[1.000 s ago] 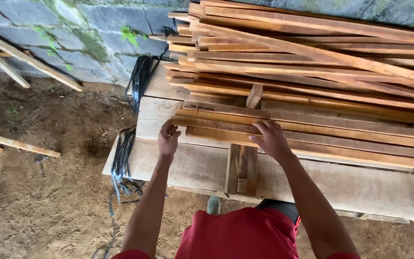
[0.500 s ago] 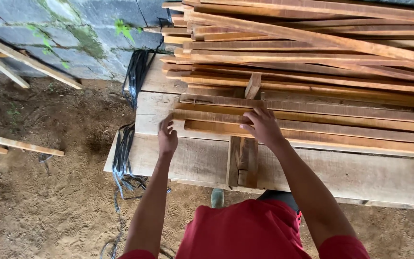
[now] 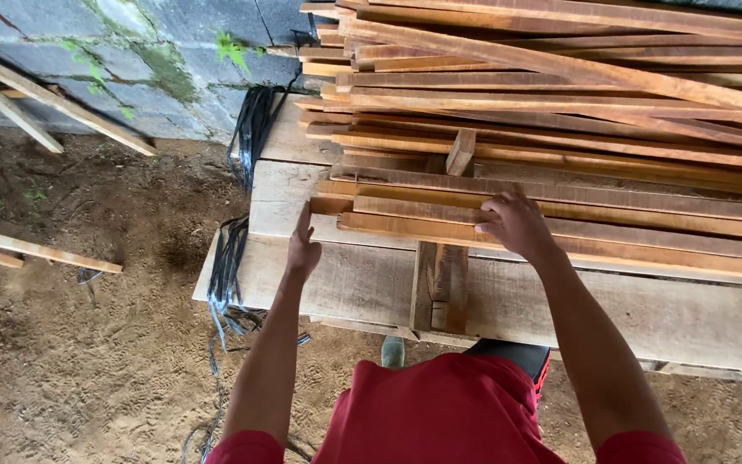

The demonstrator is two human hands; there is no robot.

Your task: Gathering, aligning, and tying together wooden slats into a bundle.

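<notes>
Hands on the slat pile

Right hand [image 3: 515, 223] lies fingers spread on the front wooden slat [image 3: 611, 245] near the tabletop's [image 3: 345, 283] front edge, gripping nothing. Left hand [image 3: 303, 249] rests open, flat at that slat's left end. Stacked slats [image 3: 560, 94] crowd behind; black straps [image 3: 227, 258] hang off the left edge.

No packages, labels, signs or screens here (only timber).
</notes>
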